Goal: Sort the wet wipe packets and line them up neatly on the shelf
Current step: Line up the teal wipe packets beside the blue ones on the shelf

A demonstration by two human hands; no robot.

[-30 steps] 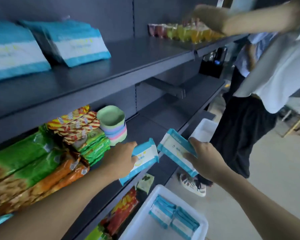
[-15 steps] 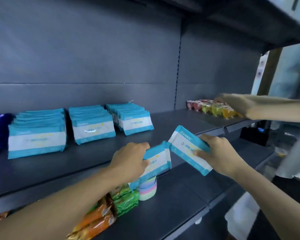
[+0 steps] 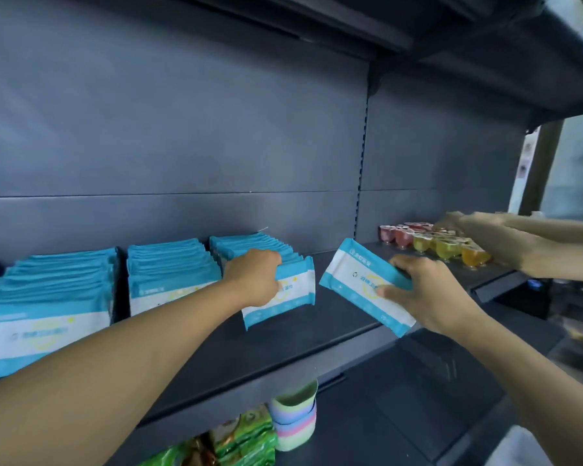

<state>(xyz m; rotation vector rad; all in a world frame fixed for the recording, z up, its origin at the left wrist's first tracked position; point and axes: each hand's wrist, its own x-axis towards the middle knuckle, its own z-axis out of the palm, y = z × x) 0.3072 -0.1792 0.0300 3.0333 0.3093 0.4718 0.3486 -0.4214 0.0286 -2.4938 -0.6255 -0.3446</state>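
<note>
Head view: left hand [image 3: 254, 275] gripping packet [image 3: 280, 299], seating it upright at front of third row [image 3: 249, 247] on shelf [image 3: 317, 334]; right hand [image 3: 428, 290] holding second packet [image 3: 364, 285] tilted just beside; next, likely releasing, squaring, then placing second

There are three rows of blue and white soft plastic wipe packets [image 3: 169, 280] on the dark grey metal shelf [image 3: 283, 344]. Two more packets are held, one in each hand. One stack of pastel plastic cups [image 3: 293, 422] sits below. Small clear jelly cups [image 3: 435, 242] are too blurry to count.
</note>
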